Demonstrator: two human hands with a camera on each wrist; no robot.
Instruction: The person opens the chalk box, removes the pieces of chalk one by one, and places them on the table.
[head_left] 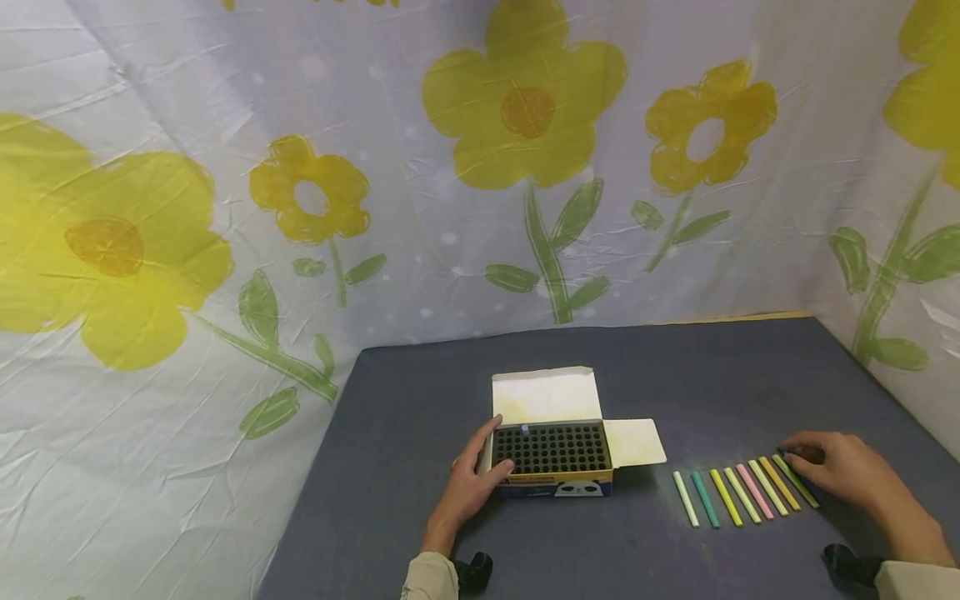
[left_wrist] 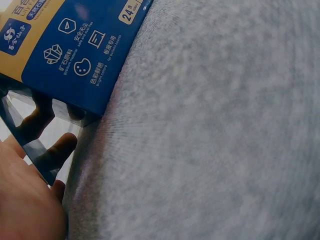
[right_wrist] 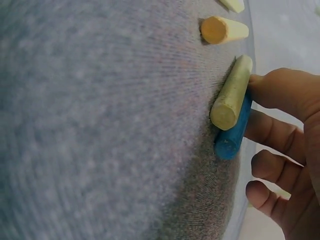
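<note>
A chalk box (head_left: 552, 487) stands with its lid raised, its top full of round holes; one pale blue chalk stick (head_left: 524, 430) pokes up at the back left. My left hand (head_left: 471, 483) grips the box's left end, thumb at the front edge and index finger toward the back corner. In the left wrist view, its fingers are partly behind an end flap (left_wrist: 30, 132). At the right end of a chalk row, my right hand (head_left: 847, 467) pinches a blue chalk stick (right_wrist: 229, 145) between thumb and index finger. Right beside that stick lies a yellow-green chalk stick (right_wrist: 230, 100).
Several chalk sticks lie side by side right of the box, among them a teal chalk stick (head_left: 705, 498), a pink chalk stick (head_left: 753, 492) and an orange chalk stick (head_left: 780, 483). A side flap (head_left: 634, 442) juts right over the grey table (head_left: 420, 392). Flower-printed curtains surround the table.
</note>
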